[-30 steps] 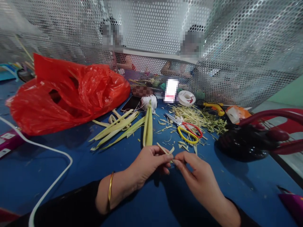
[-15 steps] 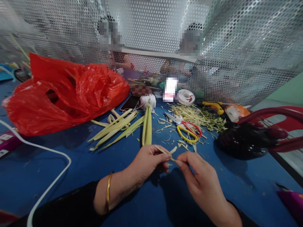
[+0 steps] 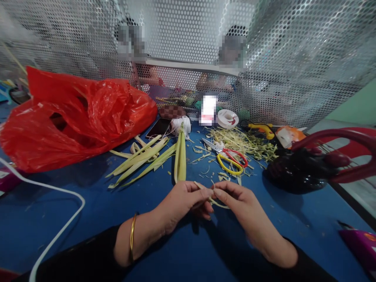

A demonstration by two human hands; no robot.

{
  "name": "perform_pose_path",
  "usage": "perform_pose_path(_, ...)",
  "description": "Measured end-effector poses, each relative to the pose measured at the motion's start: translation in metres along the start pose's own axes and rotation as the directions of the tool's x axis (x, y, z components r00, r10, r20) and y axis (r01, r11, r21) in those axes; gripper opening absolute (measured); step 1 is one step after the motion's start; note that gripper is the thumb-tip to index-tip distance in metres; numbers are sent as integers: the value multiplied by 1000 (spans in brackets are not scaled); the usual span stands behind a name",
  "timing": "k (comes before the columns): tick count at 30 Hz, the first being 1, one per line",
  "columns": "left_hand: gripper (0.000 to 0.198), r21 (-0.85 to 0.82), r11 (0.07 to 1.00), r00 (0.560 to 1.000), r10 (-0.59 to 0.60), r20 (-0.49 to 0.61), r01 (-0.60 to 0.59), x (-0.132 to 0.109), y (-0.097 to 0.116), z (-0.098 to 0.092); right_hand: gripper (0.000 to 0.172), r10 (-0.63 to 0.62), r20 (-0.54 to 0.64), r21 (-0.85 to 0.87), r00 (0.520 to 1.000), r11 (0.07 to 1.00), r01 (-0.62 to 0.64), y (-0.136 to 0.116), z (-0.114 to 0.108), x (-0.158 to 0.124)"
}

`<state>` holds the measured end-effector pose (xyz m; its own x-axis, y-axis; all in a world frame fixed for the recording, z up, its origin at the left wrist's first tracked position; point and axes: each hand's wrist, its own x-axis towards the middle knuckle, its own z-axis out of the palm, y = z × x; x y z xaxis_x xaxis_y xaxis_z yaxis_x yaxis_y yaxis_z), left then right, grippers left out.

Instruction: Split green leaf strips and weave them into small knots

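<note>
Between the thumb and fingers of my left hand (image 3: 182,201) is a narrow pale leaf strip (image 3: 219,205), its end poking out below the fingertips. My right hand (image 3: 245,205) is closed in a pinch against the left thumb tip, at the same strip; the exact contact is hidden by the fingers. Just beyond my left hand lies a folded yellow-green leaf (image 3: 180,158). More long leaves (image 3: 143,158) lie to its left. Scissors (image 3: 230,162) with red and yellow handles rest partly open past my right hand, among small trimmings.
A red plastic bag (image 3: 79,117) fills the left back. White thread (image 3: 180,124), a white spool (image 3: 228,118), shredded fibres (image 3: 235,140) and a yellow-handled tool (image 3: 261,129) stand along the perforated screen (image 3: 188,35). A dark bag (image 3: 296,172) sits right; a white cable (image 3: 67,219) runs left.
My right hand has moved in to meet my left fingertips and turned slightly. The strip's loose end now hangs below the fingers. The whole view has shifted a little.
</note>
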<state>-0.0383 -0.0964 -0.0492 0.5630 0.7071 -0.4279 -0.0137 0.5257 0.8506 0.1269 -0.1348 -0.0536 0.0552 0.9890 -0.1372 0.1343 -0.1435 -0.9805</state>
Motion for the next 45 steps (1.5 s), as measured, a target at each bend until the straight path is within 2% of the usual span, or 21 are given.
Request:
perform_pose_path(3, 27, 45, 999, 1000, 0, -6, 0, 0, -3, 2, 20, 68, -14, 150, 998, 987, -65, 1, 3, -1)
perform_pose_path(5, 24, 65, 998, 1000, 10, -18, -9, 0, -4, 3, 19, 66, -29, 170, 997, 984, -61, 0, 4, -2)
perform_pose_path(11, 17, 120, 992, 1000, 29, 2, -29, 0, -5, 3, 16, -43, -146, -7, 988, 999, 43, 1, 7, -5)
perform_pose_path(15, 19, 136, 991, 1000, 12, 7, -13, 1, -5, 3, 17, -111, -158, -111, 981, 989, 94, 5, 6, -2)
perform_pose_path(17, 23, 76, 997, 1000, 7, -14, -6, 1, -3, 3, 15, -210, -187, -199, 960, 965, 173, 6, 1, 0)
perform_pose_path(18, 26, 30, 1000, 1000, 6, -28, -5, 1, -2, 3, 15, -293, -213, -259, 932, 937, 235, 6, -1, 0)
perform_pose_path(20, 31, -64, 998, 998, 18, -62, -21, 1, 1, 2, 20, -501, -231, -412, 834, 827, 383, 4, -6, -2)
perform_pose_path(21, 32, -100, 994, 997, 28, -73, -35, 0, 2, 2, 22, -604, -199, -499, 771, 740, 451, 3, -7, -3)
perform_pose_path(23, 29, -135, 989, 995, 52, -86, -63, 0, 4, 1, 22, -754, -36, -651, 656, 516, 557, 0, -7, -7)
perform_pose_path(24, 27, -140, 987, 994, 62, -91, -75, 0, 4, 1, 23, -784, 71, -697, 617, 403, 593, -1, -5, -9)
perform_pose_path(27, 21, -127, 988, 994, 75, -85, -86, -1, 2, 2, 24, -768, 338, -728, 544, 153, 669, -2, 1, -11)
perform_pose_path(30, 21, -134, 988, 997, 66, -50, -72, 0, -1, 4, 25, -730, 449, -723, 516, 43, 689, 1, 4, -11)
perform_pose_path(35, 29, -174, 984, 995, 28, -101, -45, 0, -5, 6, 22, -714, 483, -697, 506, 37, 717, 5, 2, -14)
perform_pose_path(45, 17, -126, 987, 989, 83, -120, -98, -4, -1, 10, 20, -763, 445, -652, 468, 82, 754, 7, 1, -18)
